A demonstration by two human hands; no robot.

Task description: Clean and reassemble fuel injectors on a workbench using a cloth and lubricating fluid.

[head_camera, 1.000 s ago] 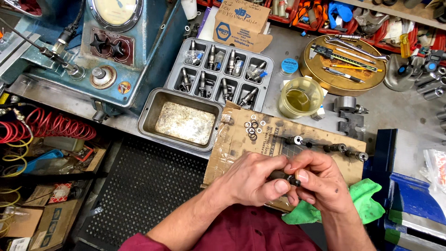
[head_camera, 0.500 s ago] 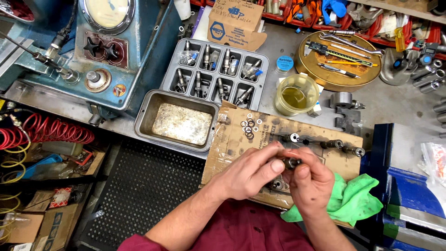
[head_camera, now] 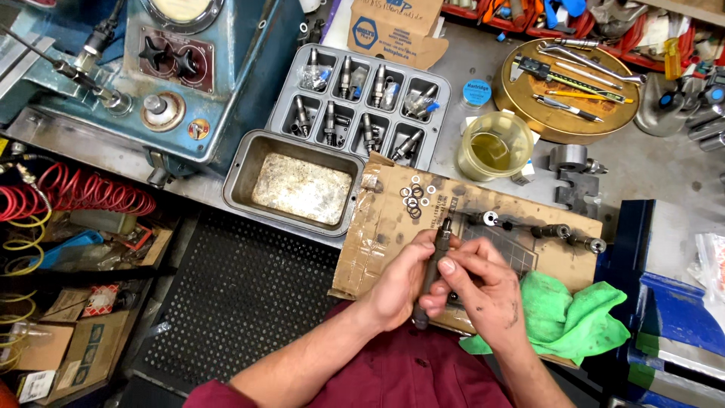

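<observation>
Over the near edge of the surface, above a stained cardboard sheet (head_camera: 393, 227), both hands grasp one dark metal rod (head_camera: 436, 261), held upright: the left hand (head_camera: 396, 287) wraps its lower part, the right hand (head_camera: 483, 295) pinches its middle. Small rings (head_camera: 417, 199) lie untouched on the cardboard, and other metal parts (head_camera: 559, 233) wait near its far-right edge, so work seems midway. Fingers hide the rod's lower end.

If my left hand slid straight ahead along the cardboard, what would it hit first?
Probably the cluster of small metal rings on the brown cardboard sheet, just beyond the left hand; depth is hard to judge.
</observation>
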